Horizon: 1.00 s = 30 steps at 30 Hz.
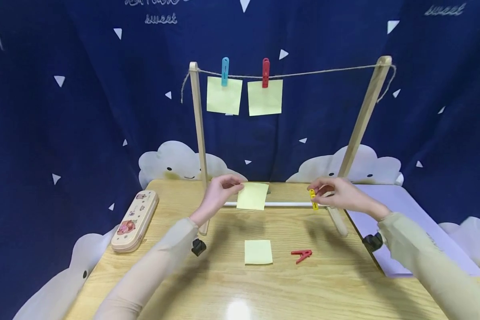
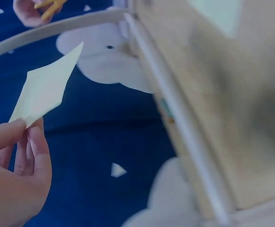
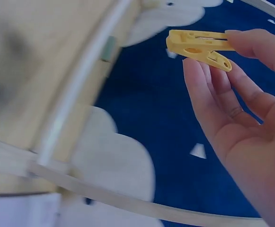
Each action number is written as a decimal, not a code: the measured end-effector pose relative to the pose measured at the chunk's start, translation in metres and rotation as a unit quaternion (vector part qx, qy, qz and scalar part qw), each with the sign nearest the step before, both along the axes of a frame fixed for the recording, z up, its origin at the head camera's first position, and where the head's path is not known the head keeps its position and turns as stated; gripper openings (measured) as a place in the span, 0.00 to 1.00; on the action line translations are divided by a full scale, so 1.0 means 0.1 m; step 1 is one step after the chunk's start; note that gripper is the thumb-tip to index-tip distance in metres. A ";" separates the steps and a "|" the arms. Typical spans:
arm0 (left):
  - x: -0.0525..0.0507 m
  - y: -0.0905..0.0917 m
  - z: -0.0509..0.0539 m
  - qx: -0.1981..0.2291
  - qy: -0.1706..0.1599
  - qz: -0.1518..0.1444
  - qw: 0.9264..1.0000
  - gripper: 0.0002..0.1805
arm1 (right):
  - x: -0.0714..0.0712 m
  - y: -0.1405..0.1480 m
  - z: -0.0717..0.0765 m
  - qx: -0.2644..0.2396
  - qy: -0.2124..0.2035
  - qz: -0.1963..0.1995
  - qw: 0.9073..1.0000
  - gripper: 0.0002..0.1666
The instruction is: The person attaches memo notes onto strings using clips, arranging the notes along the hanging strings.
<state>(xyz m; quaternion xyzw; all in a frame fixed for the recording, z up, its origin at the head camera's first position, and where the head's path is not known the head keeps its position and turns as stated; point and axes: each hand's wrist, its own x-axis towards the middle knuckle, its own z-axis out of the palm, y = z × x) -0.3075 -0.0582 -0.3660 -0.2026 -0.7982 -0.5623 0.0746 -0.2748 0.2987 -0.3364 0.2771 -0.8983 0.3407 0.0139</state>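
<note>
My left hand [image 1: 222, 192] pinches a pale yellow sticky note [image 1: 253, 196] by its edge, raised above the table; the left wrist view shows the note [image 2: 49, 87] between thumb and fingers. To the right, my right hand [image 1: 338, 193] holds a yellow clothespin [image 1: 314, 200] in the air. In the right wrist view that clothespin [image 3: 199, 47] sits between thumb and fingertips. Another sticky note [image 1: 258, 252] lies on the table, with a red clothespin [image 1: 302, 255] beside it. On the string [image 1: 316, 72] hang two notes, under a blue clothespin [image 1: 225, 72] and a red one.
Two wooden posts [image 1: 200, 129] carry the string, and a white rod [image 1: 288, 204] runs low between them. A pencil case [image 1: 135, 221] lies at the left of the table. At the right lies a lilac board [image 1: 400, 213]. A dark blue curtain [image 1: 84, 133] hangs behind.
</note>
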 end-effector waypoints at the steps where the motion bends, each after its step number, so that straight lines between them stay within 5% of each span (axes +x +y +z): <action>1: -0.02 0.05 0.07 0.007 0.000 -0.006 1.000 0.09 | 0.00 0.00 0.08 0.001 0.000 -0.004 1.000 0.16; 4: -0.08 0.21 0.30 0.024 0.018 -0.023 0.999 0.08 | -0.01 0.02 0.38 0.005 0.006 -0.020 1.000 0.17; 10: -0.16 0.47 0.79 0.030 0.066 -0.010 0.997 0.08 | -0.04 0.02 0.96 -0.014 0.043 -0.062 0.997 0.17; 20: -0.19 0.75 1.40 0.066 0.109 0.004 0.992 0.08 | -0.16 -0.03 1.71 -0.110 0.078 -0.075 0.988 0.21; 25: -0.22 0.91 1.64 0.074 0.115 0.026 0.990 0.10 | -0.18 -0.04 2.02 -0.140 0.095 -0.085 0.982 0.21; 30: -0.26 1.04 1.75 0.069 0.117 0.055 0.989 0.10 | -0.21 -0.09 2.26 -0.142 0.116 -0.089 0.979 0.20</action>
